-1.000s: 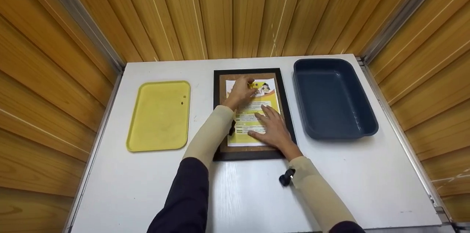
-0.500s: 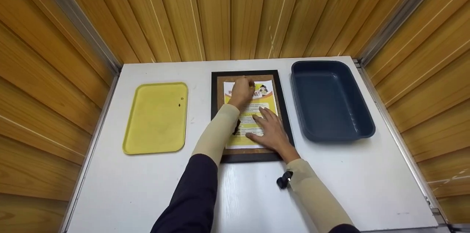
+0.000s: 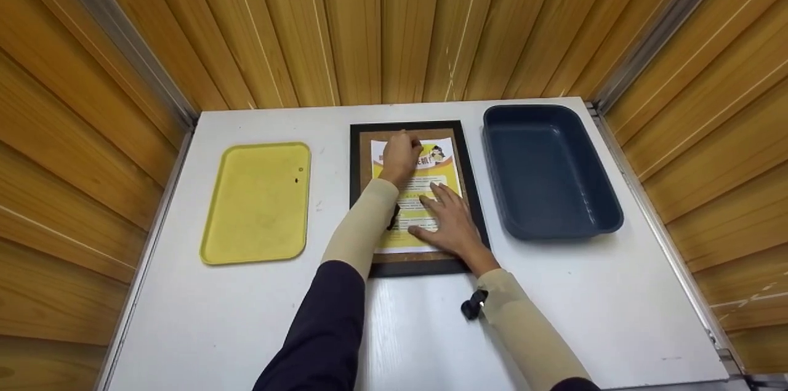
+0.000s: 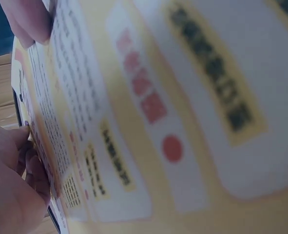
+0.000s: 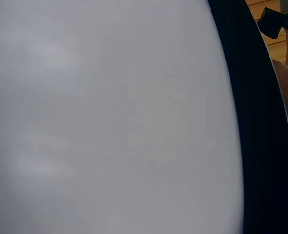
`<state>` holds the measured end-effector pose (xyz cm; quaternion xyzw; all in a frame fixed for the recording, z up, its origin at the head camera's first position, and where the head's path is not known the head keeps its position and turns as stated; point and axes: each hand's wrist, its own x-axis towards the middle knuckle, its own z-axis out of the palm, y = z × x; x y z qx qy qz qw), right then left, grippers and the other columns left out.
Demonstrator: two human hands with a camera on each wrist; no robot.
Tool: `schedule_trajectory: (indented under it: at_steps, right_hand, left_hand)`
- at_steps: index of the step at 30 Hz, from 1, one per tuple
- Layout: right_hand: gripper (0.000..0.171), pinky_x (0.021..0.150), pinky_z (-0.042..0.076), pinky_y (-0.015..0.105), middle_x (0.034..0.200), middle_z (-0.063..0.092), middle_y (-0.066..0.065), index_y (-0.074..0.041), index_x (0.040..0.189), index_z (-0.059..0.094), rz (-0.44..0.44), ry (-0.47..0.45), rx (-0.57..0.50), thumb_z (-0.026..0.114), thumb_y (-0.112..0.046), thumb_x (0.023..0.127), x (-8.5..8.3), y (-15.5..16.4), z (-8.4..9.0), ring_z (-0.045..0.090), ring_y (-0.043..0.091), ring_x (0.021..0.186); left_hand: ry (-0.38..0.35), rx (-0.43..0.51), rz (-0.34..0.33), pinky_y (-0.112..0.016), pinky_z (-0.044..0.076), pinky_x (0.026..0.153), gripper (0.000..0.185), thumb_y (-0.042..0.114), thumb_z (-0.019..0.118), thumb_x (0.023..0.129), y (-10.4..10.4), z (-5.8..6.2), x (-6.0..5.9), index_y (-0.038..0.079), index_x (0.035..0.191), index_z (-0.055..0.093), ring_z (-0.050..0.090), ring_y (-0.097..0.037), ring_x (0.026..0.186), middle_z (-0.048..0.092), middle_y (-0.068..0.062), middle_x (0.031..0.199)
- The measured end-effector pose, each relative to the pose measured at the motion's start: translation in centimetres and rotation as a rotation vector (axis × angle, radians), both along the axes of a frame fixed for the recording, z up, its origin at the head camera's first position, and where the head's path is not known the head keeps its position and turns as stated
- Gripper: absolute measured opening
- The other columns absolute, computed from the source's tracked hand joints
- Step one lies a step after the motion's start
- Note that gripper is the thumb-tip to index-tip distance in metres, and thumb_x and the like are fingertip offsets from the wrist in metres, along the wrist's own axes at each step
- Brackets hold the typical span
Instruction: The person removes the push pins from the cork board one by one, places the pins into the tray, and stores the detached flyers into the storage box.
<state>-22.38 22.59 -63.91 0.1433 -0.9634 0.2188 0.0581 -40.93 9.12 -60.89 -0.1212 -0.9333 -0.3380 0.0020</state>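
Observation:
A black-framed cork board lies flat at the table's middle, with a yellow and white flyer on it. My left hand sits at the flyer's top edge with its fingers curled down; the small yellow pushpin seen earlier is hidden under them. Lower down, my right hand lies flat on the flyer with straight, spread fingers. The left wrist view shows the flyer close up and blurred, with my left hand at its edge. Only the white table and the board's black frame fill the right wrist view.
A yellow tray lies left of the board with two small dark pins on it. A deep dark blue bin stands to the right. Wooden walls close in the white table on three sides.
My left hand has closed down over the yellow pushpin at the flyer's top, so the pin no longer shows. The right hand stays flat on the flyer.

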Motion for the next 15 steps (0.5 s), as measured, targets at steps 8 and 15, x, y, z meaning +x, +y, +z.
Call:
schedule_trajectory:
  at_steps: [8,15]
  right_hand:
    - [0.090,0.122,0.020,0.067,0.170,0.035,0.012,-0.018,0.154,0.058,0.004,0.016,-0.013,0.065,-0.078,0.087,-0.02,-0.03,-0.08,0.025,0.036,0.158]
    - [0.089,0.122,0.020,0.067,0.169,0.037,0.013,-0.017,0.153,0.059,0.003,0.041,-0.028,0.067,-0.076,0.086,0.13,-0.09,-0.12,0.027,0.036,0.157]
  left_hand:
    - [0.027,-0.025,0.019,-0.034,0.057,0.084,0.012,0.017,0.070,0.104,0.33,0.11,0.02,0.011,0.105,0.080,0.067,-0.015,0.092,0.071,-0.002,0.101]
    - [0.076,-0.033,0.036,-0.037,0.057,0.079,0.013,0.014,0.069,0.102,0.67,-0.30,0.06,0.009,0.098,0.080,0.068,-0.018,0.087,0.073,-0.004,0.096]
